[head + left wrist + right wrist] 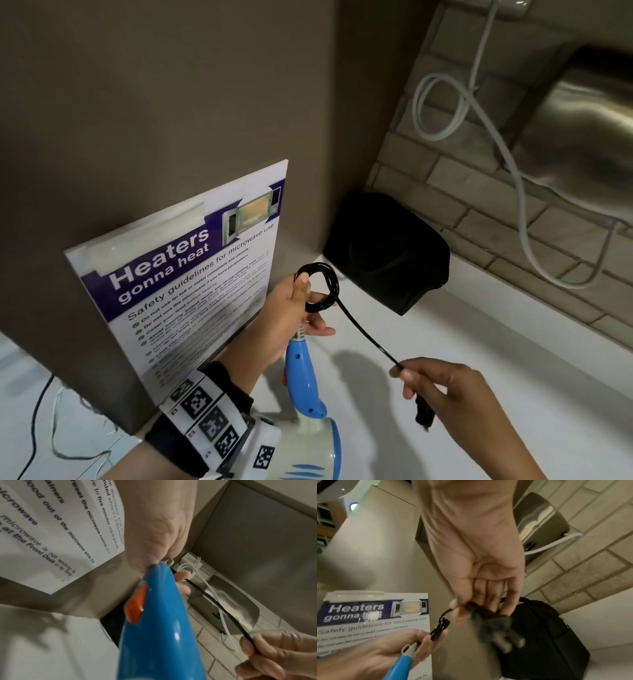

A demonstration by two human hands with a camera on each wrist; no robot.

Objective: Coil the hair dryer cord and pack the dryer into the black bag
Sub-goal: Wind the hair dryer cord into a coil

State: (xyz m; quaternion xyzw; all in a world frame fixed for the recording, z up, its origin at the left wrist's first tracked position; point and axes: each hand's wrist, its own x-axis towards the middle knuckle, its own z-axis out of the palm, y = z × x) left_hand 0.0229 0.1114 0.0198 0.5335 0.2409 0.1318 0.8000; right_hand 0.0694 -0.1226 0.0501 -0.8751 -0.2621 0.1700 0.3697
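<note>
My left hand [301, 308] grips the top of the blue hair dryer handle [303, 373] and pinches several black cord loops [320, 287] under its thumb. The white and blue dryer body [308, 452] hangs low by my left wrist. A straight run of cord [363, 334] leads down to my right hand [428, 377], which pinches it near the black plug [498, 632]; the plug dangles below the fingers. The black bag [387, 253] stands in the corner on the white counter [479, 377], beyond both hands. The orange switch [135, 604] shows on the blue handle [154, 628].
A microwave safety sign [178, 274] leans against the brown wall at the left. A steel wall-mounted unit [589, 130] hangs on the tiled wall, with a white cable [513, 171] looping down beside it. Thin wires [68, 428] lie at the lower left.
</note>
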